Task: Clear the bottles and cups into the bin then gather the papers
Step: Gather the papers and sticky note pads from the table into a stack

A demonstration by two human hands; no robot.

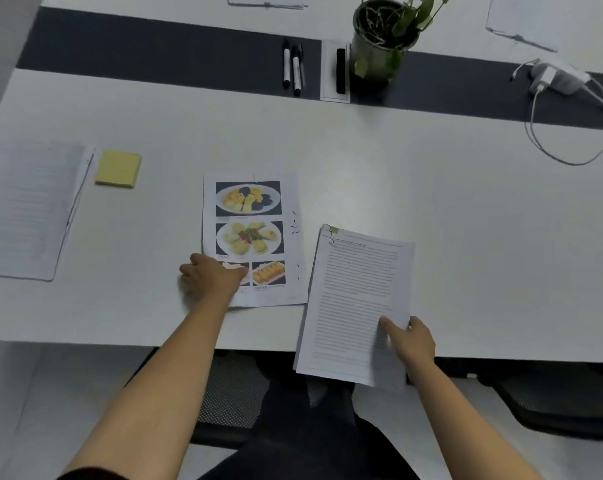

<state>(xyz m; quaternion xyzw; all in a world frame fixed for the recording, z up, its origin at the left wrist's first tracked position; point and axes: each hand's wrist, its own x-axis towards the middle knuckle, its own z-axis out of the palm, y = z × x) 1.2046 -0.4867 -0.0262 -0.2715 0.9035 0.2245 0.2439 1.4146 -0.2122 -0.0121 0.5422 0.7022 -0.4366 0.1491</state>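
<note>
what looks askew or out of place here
The text stack is tilted and overhangs the table's near edge, pinched by the right hand. The food photo sheet under the left hand lies straight. No spill or damage shows.

Food sheet on table; text stack right; sticky pad left.
</note>
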